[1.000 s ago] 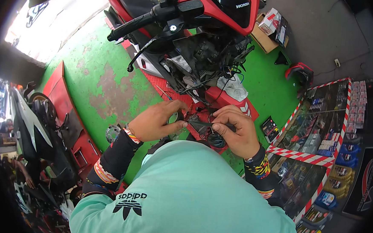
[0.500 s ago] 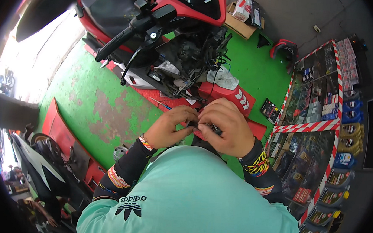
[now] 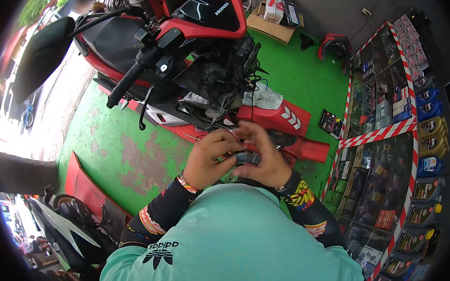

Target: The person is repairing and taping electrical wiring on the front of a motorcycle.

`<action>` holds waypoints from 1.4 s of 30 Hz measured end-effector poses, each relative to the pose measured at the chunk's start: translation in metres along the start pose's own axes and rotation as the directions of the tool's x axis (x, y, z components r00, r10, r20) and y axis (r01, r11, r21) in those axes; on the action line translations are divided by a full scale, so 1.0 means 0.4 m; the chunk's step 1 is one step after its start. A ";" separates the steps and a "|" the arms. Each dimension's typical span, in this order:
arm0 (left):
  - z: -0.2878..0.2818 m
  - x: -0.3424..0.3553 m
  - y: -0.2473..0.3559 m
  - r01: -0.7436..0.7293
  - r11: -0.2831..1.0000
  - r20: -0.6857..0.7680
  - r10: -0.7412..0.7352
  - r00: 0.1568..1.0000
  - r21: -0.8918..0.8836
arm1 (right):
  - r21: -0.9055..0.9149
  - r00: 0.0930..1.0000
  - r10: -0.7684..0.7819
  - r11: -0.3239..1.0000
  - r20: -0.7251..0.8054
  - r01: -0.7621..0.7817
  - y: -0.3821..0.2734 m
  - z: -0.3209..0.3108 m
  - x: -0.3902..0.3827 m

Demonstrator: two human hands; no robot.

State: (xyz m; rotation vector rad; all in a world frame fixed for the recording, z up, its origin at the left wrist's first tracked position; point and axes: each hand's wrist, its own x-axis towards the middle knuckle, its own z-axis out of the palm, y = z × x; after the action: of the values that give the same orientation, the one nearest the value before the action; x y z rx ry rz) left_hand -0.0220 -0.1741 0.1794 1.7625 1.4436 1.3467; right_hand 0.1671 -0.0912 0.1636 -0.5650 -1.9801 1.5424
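In front of my chest, a small dark grey, block-shaped part [image 3: 248, 158] sits between both hands; its exact kind is unclear. My left hand [image 3: 207, 159] pinches its left end between thumb and fingers. My right hand [image 3: 269, 161] curls around its other side, with the thumb against the lower edge and the upper fingers raised and slightly blurred. Just beyond stands a red and black scooter [image 3: 188, 61] with its front stripped, showing bare wiring and a dark frame. Its red front fender [image 3: 275, 117] carries a crumpled whitish cloth or bag [image 3: 263, 96].
A red body panel [image 3: 86, 181] lies on the green floor [image 3: 129, 183] at left, beside another motorcycle [image 3: 58, 220]. To the right stands a glass display case [image 3: 374, 149] edged in red and white tape, with several oil bottles [image 3: 425, 189] behind. Cardboard boxes [image 3: 270, 27] lie at the back.
The view has shifted, bringing more of the scooter into sight. My right hand's upper fingers have lifted away from the left fingers, uncovering the grey part that was mostly hidden.
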 end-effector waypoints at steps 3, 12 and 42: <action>0.014 0.038 -0.018 -0.035 0.998 -0.033 0.037 0.999 0.061 | 0.281 1.000 0.003 0.960 -0.015 0.001 0.102 0.034 0.013; 0.038 0.168 -0.051 0.122 0.992 -0.141 -0.118 0.983 0.025 | 0.615 0.982 0.163 0.765 0.097 -0.188 0.152 -0.064 0.096; 0.141 0.291 -0.395 0.754 0.533 0.095 -0.789 0.607 -0.384 | 0.098 0.961 0.219 0.966 0.167 -0.237 0.467 -0.301 0.422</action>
State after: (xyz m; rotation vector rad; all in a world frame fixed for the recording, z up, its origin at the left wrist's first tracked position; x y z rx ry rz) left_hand -0.0465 -0.0041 0.0689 0.6215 1.5748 1.0876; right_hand 0.1170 0.1505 0.0333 -0.6621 -1.9760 1.8821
